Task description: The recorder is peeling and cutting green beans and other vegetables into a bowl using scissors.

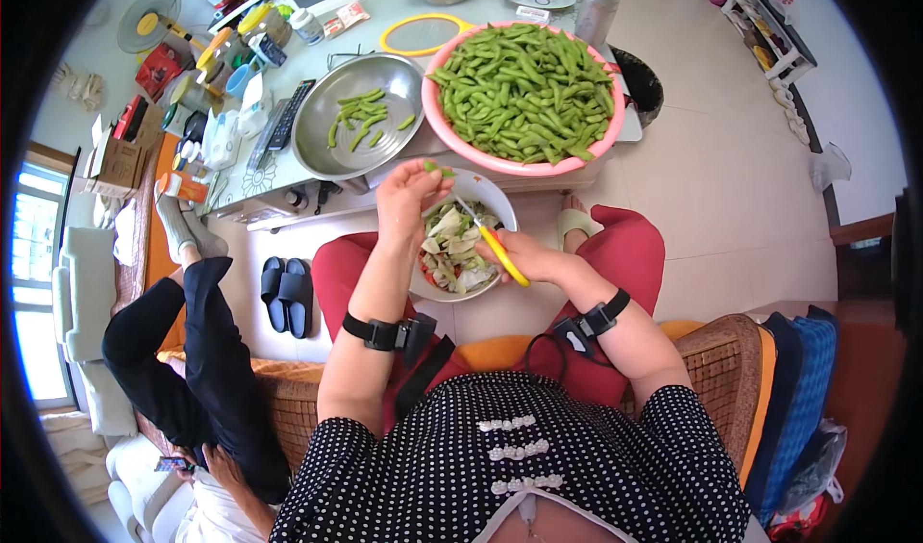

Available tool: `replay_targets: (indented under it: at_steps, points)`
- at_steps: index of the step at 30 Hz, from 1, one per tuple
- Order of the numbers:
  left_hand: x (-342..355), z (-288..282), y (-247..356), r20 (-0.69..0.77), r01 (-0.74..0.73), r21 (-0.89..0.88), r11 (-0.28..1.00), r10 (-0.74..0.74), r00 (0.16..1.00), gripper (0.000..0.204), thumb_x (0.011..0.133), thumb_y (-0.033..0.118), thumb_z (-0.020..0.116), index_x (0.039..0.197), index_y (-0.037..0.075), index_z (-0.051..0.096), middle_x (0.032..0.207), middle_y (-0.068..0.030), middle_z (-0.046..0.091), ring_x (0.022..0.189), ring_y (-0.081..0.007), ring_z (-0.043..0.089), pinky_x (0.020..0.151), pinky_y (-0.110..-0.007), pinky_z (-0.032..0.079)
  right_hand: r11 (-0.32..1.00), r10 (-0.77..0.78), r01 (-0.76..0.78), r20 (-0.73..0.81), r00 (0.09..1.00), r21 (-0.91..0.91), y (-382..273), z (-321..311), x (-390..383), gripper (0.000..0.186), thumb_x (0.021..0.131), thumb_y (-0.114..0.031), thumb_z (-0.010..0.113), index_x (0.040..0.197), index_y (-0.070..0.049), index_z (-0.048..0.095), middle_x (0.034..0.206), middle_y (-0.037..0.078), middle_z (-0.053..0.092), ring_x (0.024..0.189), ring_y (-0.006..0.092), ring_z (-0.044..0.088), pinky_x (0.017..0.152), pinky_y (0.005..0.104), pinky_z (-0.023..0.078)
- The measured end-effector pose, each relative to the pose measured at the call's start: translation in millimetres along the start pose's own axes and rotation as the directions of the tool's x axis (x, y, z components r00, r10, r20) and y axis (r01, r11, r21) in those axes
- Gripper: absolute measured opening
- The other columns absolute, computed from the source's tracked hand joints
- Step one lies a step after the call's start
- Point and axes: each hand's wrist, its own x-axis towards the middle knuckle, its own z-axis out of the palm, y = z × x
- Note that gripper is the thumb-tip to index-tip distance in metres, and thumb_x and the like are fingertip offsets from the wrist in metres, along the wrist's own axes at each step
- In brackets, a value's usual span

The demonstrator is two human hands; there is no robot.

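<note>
Green pod [440,170] sits at the fingertips of the left hand [409,195], thumb and fingers pinched together on it, no visible gap. Right hand [527,254], just right of and nearer the body than the left fingers, has its fingers curled round the yellow handles of scissors [507,258]; blades point up-left toward the pod, whether they touch it can't tell, nor how far the blades are spread. Directly below both sets of fingers: white bowl [511,212] with pale leafy scraps and some red bits. Ahead and left of the left fingers, steel bowl [312,144] with a small loose bunch of pods. Ahead and right of them, pink basin [435,125] heaped with pods. Both stand on the desk [385,21]. Beyond the basin from the fingers, yellow-rimmed sieve [423,35] to the left, silver canister [599,12] to the right. Farther left of the fingers, past the steel bowl, black remote [291,115], then clutter of jars and boxes. Well left of the fingers and lower, dark slippers [288,295] on the floor; beyond them another person's dark-trousered legs [207,341].
</note>
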Motion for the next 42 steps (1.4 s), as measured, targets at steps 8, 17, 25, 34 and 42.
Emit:
replay_targets:
  at_steps: [8,17,25,34,42]
  points:
    - [-18.6,-33.3,-39.3,-0.135,0.058,-0.294,0.954,-0.102,0.986,0.015,0.081,-0.003,0.06,0.095,0.0,0.056,0.088,-0.0101,0.063,0.079,-0.0208,0.065,0.074,-0.028,0.055,0.858,-0.05,-0.091,0.26,0.964,0.505,5.9,16.3,6.9,0.069,0.086,-0.065,0.039,0.111,-0.002,0.046,0.079,0.008,0.059,0.07,0.0159,0.062,0.064,0.0262,0.052]
    - [-21.4,-41.2,-62.9,-0.156,0.104,-0.193,0.976,-0.135,0.978,0.012,0.083,-0.001,0.058,0.094,0.0,0.055,0.086,-0.0088,0.061,0.078,-0.0195,0.063,0.075,-0.029,0.054,0.885,-0.06,-0.063,0.248,0.967,0.461,7.9,19.5,5.2,0.074,0.084,-0.069,0.034,0.101,0.002,0.046,0.07,0.009,0.057,0.063,0.018,0.062,0.057,0.0267,0.051]
    - [-22.8,-35.7,-79.4,-0.141,0.148,-0.184,0.972,-0.175,0.974,0.013,0.081,-0.002,0.058,0.093,0.0,0.054,0.085,-0.0088,0.061,0.076,-0.0183,0.063,0.071,-0.028,0.055,0.921,0.083,-0.154,0.209,0.974,0.357,-0.1,20.5,10.1,0.078,0.079,-0.074,0.039,0.092,0.002,0.051,0.06,0.007,0.052,0.052,0.018,0.058,0.048,0.0287,0.05]
    - [-3.6,-50.1,-47.1,-0.191,-0.161,0.077,0.984,0.173,0.966,0.012,0.077,-0.002,0.059,0.089,-0.002,0.059,0.073,-0.0066,0.061,0.062,-0.0139,0.059,0.061,-0.026,0.051,0.961,0.27,-0.264,0.075,0.96,-0.083,7.8,14.2,17.6,0.084,0.075,-0.076,0.043,0.066,0.006,0.056,0.053,0.011,0.052,0.044,0.0234,0.058,0.043,0.0335,0.052]
    - [77.3,-18.7,66.5,0.139,-0.424,0.89,0.167,0.787,0.601,0.027,0.076,0.012,0.065,0.101,0.002,0.064,0.084,-0.0115,0.064,0.067,-0.0206,0.061,0.067,-0.032,0.05,0.934,0.26,-0.237,0.054,0.964,-0.267,-14.3,5.2,9.9,0.083,0.075,-0.076,0.043,0.067,0.005,0.06,0.059,0.015,0.058,0.047,0.0253,0.06,0.049,0.0343,0.051]
